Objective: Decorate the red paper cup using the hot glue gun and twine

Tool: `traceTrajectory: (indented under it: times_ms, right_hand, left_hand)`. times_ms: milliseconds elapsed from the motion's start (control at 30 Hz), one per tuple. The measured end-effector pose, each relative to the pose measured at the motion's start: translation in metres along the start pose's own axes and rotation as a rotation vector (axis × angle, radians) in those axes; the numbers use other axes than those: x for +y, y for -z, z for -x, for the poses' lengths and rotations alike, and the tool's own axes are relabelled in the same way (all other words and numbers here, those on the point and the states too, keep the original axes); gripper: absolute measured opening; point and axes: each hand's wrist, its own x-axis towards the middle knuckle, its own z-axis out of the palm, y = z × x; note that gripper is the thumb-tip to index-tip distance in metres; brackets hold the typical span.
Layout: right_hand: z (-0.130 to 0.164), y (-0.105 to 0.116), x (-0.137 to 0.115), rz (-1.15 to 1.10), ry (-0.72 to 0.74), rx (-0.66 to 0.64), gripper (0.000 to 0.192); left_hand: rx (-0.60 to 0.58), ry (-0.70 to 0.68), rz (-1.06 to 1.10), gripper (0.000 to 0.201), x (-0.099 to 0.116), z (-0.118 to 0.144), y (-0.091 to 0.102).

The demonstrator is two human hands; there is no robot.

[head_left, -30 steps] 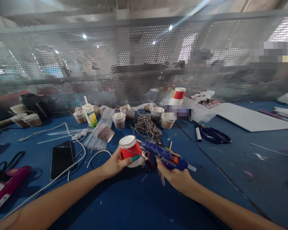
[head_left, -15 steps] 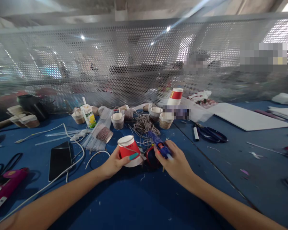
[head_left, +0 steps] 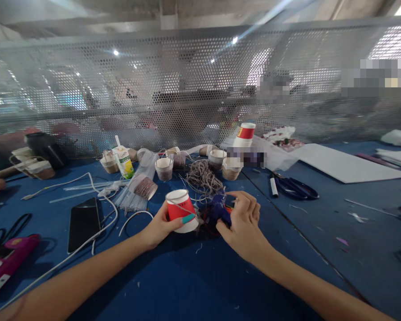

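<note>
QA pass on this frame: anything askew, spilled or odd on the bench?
Yes. One twine-wrapped cup lies tipped on its side while its neighbours stand, and loose twine sits in a tangle behind the red cup in the left hand. Scraps litter the blue table.

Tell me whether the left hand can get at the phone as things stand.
Probably not right away: the left hand is closed around the red cup. The phone lies close on that side, with only a white cable beside it.
</note>
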Motion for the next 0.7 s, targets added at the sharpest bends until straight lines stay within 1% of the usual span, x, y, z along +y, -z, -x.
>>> traceTrajectory:
  times_ms: [67, 100, 133, 200, 267, 367, 467, 567, 633, 700]
  right_hand:
    - [-0.001, 0.007, -0.005, -0.156, 0.080, 0.088, 0.034]
    - [-0.001, 0.011, -0.007, -0.251, 0.128, 0.109, 0.030]
    - [-0.001, 0.015, -0.009, -0.355, 0.171, 0.100, 0.027]
    - [0.000, 0.022, -0.014, -0.562, 0.226, 0.004, 0.020]
    - [0.004, 0.027, -0.018, -0.746, 0.240, -0.158, 0.016]
    - [0.010, 0.028, -0.021, -0.937, 0.209, -0.409, 0.014]
    - [0.014, 0.026, -0.020, -1.049, 0.130, -0.598, 0.012]
    - [0.014, 0.022, -0.017, -1.143, 0.055, -0.718, 0.014]
    - [0.014, 0.020, -0.015, -1.180, 0.046, -0.748, 0.017]
    - [0.013, 0.019, -0.015, -1.175, 0.042, -0.753, 0.015]
  left_hand:
    - [0.014, 0.012, -0.017, 0.061, -0.001, 0.000, 0.001]
    - [0.016, 0.018, -0.028, 0.060, -0.001, 0.000, 0.001]
    - [0.012, 0.023, -0.041, 0.060, 0.000, 0.000, 0.001]
    - [-0.011, 0.018, -0.059, 0.061, 0.000, 0.001, 0.001]
    - [-0.037, -0.001, -0.065, 0.066, 0.000, 0.001, 0.001]
    - [-0.089, -0.026, -0.058, 0.071, -0.001, 0.002, 0.004]
    - [-0.171, -0.044, -0.038, 0.070, -0.003, 0.003, 0.007]
    - [-0.225, -0.038, -0.005, 0.071, -0.002, 0.003, 0.007]
    - [-0.232, -0.006, 0.012, 0.072, 0.000, 0.003, 0.004]
    - [-0.225, 0.026, 0.016, 0.074, 0.002, 0.003, 0.001]
